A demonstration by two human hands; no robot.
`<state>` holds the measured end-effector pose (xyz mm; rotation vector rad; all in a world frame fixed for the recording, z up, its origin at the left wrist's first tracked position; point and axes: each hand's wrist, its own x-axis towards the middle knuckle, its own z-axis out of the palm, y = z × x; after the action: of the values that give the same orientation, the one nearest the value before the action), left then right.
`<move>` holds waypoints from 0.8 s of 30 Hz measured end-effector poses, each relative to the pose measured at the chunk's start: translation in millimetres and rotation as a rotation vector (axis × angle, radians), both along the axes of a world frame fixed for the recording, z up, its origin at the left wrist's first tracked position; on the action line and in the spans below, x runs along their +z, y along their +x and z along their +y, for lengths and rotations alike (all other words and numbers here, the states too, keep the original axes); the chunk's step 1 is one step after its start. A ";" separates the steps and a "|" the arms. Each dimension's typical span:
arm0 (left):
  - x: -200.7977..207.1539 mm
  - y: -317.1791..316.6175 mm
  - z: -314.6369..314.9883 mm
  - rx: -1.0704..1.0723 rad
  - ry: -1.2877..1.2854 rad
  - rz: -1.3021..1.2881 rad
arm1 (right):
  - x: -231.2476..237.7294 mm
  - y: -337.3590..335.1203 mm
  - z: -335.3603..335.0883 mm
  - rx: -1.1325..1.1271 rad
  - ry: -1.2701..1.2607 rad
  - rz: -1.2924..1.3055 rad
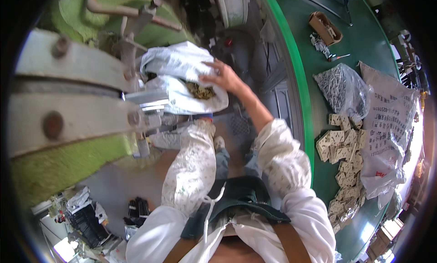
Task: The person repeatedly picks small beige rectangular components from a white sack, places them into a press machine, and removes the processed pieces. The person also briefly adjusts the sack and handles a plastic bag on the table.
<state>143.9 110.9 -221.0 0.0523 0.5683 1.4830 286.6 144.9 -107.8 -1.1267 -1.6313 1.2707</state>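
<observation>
Sack (175, 63), mouth gaping, sits just right of thick metal bars (79, 65), with little room there; on its other side a gap parts it from the green-edged table (368, 40). The right hand (224, 77) is wide, fingers parted at the sack's right rim; the left hand (206, 119) barely shows at the near edge, so I cannot tell its grip. Crumpled white material surrounds small brassy pieces (200, 91). Well right of the sack, a clear bag (343, 88) bulges above squarish cream plates (337, 144). Greyish floor (107, 179) shows below and left of the sack.
</observation>
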 end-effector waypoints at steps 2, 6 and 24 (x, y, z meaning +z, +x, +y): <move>3.1 0.9 3.1 0.000 -0.008 -0.016 | -21.4 6.1 18.8 0.058 -0.005 -0.052; 3.4 -5.9 -8.2 0.015 -0.037 -0.042 | -28.9 4.0 24.4 -0.139 -0.182 -0.035; 42.8 12.6 -83.1 0.132 0.056 0.152 | -68.4 -13.2 28.7 -0.329 -0.520 0.353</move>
<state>156.5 27.8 -178.2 0.1751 0.6633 1.6324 273.4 173.6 -176.2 -1.3147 -0.8348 1.6030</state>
